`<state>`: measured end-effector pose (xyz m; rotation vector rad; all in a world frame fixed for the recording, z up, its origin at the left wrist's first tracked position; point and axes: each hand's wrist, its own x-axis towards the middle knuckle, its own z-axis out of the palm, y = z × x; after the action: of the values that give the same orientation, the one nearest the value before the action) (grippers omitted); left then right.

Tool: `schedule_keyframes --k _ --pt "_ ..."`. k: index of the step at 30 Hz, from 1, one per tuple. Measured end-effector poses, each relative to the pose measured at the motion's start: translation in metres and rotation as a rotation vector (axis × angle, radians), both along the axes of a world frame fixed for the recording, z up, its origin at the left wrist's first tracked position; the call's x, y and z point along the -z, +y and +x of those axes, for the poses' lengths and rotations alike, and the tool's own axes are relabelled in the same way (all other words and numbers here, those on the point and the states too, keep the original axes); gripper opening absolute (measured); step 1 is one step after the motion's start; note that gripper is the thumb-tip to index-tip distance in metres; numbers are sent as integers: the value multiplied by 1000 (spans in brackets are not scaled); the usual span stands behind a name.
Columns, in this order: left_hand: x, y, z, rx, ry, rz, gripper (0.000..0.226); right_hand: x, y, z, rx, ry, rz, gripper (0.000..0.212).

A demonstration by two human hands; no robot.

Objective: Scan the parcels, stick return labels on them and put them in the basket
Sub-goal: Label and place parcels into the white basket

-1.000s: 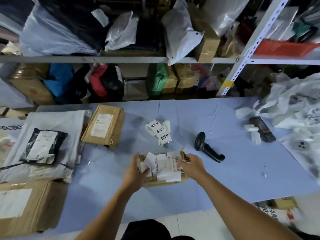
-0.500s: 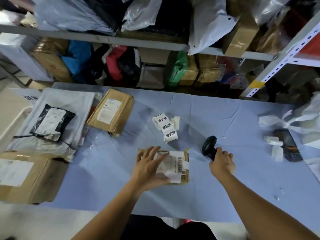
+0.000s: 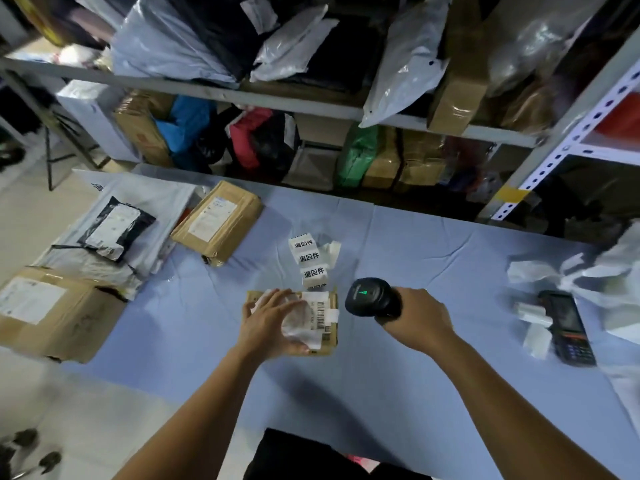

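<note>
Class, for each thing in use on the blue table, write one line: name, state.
Small brown cardboard parcel: flat on blue table, left hand pressing it.
Black handheld barcode scanner: gripped by right hand, green light lit.
White return-label strip: partly unrolled, untouched.
Black keypad terminal: lying flat, untouched.

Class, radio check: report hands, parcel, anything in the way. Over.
Left hand flat on small parcel. Right hand grips scanner beside it. Label roll behind parcel, not blocking.

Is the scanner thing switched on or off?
On. A green light glows on the head of the scanner, which the right hand grips beside the parcel.
</note>
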<state>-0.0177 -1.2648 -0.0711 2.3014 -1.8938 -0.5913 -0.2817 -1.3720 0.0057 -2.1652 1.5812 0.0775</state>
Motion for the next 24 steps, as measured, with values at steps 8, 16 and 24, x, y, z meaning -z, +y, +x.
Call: schedule_keyframes --k 8,16,24 --pt "-7 1 -4 -21 34 7 98 -51 4 -14 -186 107 -164 23" --pt "-11 0 0 8 48 14 102 -63 4 -20 -207 137 -151 25" --pt "-14 -7 4 68 -25 1 103 -71 4 -20 -190 139 -120 20"
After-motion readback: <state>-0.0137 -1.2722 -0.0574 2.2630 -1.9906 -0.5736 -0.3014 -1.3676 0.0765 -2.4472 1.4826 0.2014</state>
